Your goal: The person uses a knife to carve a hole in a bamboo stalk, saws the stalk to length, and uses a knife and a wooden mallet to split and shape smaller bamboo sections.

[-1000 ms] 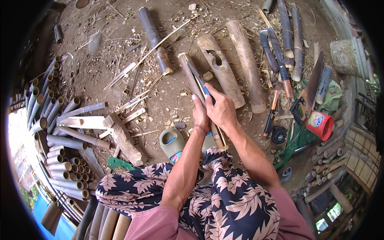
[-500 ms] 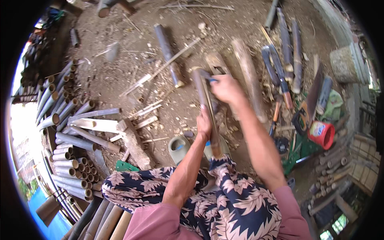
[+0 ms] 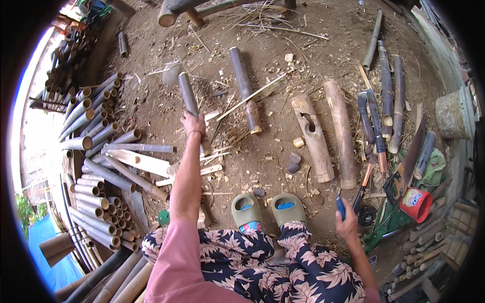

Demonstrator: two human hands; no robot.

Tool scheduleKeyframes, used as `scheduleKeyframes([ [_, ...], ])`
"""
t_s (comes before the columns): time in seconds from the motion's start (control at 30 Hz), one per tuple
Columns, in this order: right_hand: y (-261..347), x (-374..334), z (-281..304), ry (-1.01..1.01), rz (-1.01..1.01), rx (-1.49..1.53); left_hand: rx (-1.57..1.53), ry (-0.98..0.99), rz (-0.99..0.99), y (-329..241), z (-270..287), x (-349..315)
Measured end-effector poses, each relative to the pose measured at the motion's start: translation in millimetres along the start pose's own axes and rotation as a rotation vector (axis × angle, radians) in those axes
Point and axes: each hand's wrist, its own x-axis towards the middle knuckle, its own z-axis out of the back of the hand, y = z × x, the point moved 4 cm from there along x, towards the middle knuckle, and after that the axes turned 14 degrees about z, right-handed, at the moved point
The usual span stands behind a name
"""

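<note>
My left hand (image 3: 193, 123) is closed around a dark bamboo length (image 3: 188, 94) and reaches out over the littered ground at the left. The lower end of that bamboo shows just below my wrist. At the right, low beside my knee, my right hand (image 3: 347, 225) grips a small blue-handled tool (image 3: 341, 207) with its tip pointing away from me; its kind is too small to tell. Between the hands another bamboo length (image 3: 244, 83) rests on the ground. Two pale logs (image 3: 342, 131) stretch out to its right, the nearer one, a hollowed log (image 3: 308, 121), having a hole in its upper side.
Stacked bamboo tubes (image 3: 98, 202) crowd the left. At the right lie a handsaw (image 3: 406, 169), a red tub (image 3: 416, 204), dark bamboo lengths (image 3: 386, 91) and a grey bucket (image 3: 452, 116). My sandals (image 3: 246, 209) stand near the bottom, with wood chips scattered round.
My left hand has carried the bamboo from between my knees out to the far left. My right hand has drawn back toward my right knee with the blue-handled tool. The view has shifted.
</note>
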Motion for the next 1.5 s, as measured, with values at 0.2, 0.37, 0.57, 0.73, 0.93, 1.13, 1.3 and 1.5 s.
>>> scheduleKeyframes([
  [0.2,-18,-66,-41,0.072,-0.036,-0.255,-0.002,0.038,-0.278,-95,-31,2],
  [0.37,-9,-54,-39,0.088,-0.109,-0.327,0.274,0.363,-0.236,-135,-114,18],
  [0.57,20,34,-7,-0.135,-0.094,-0.171,-0.153,0.601,-0.078,-169,-77,-52],
  [0.73,6,117,2,-0.302,-0.018,-0.120,-1.021,0.585,-0.168,-147,38,-127],
  [0.93,-29,192,5,-0.277,-0.140,-0.238,-1.445,0.991,0.295,-44,-12,-199],
  [1.13,-15,158,-60,-0.097,-0.104,-0.305,-1.802,1.093,0.808,-22,-123,-281],
  [1.3,-1,128,-71,-0.109,0.026,-0.358,-1.736,1.107,1.038,-4,-139,-306],
  [1.5,-12,127,-62,-0.126,0.030,-0.297,-0.503,0.925,-0.088,-39,-57,-322],
])
